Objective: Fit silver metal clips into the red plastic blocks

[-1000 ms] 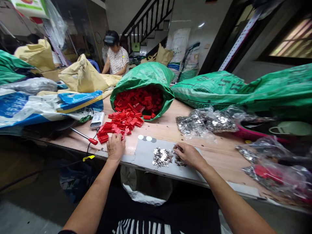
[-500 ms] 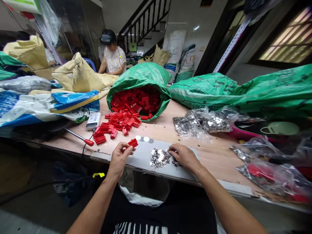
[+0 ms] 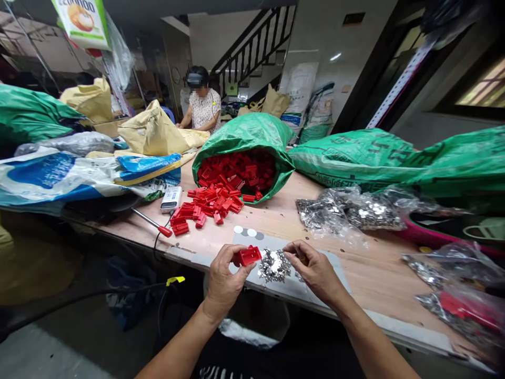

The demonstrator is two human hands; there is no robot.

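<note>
Between the thumb and fingers of my left hand (image 3: 229,279) is a hollow red plastic housing (image 3: 250,256), its open side facing me. My right hand (image 3: 315,268) is just right of a heap of small shiny metal pieces (image 3: 275,265), thumb and fingertips pinched together. Whatever it pinches is too small to make out. The heap lies on a grey sheet (image 3: 329,263) at the table's front edge. More red plastic housings (image 3: 213,202) spill from the mouth of a green woven sack (image 3: 248,129) behind my hands.
Clear bags of metal pieces (image 3: 351,210) lie to the right, near a pink basin (image 3: 418,231). A red-handled lever (image 3: 163,230) and a white device (image 3: 171,199) are at left. Green sacks (image 3: 355,155) line the back. A person (image 3: 203,105) sits beyond the table.
The red housing in my left hand has turned so its hollow side shows, and it is closer to the metal heap. My right hand has lifted from the pieces. The view has swung left.
</note>
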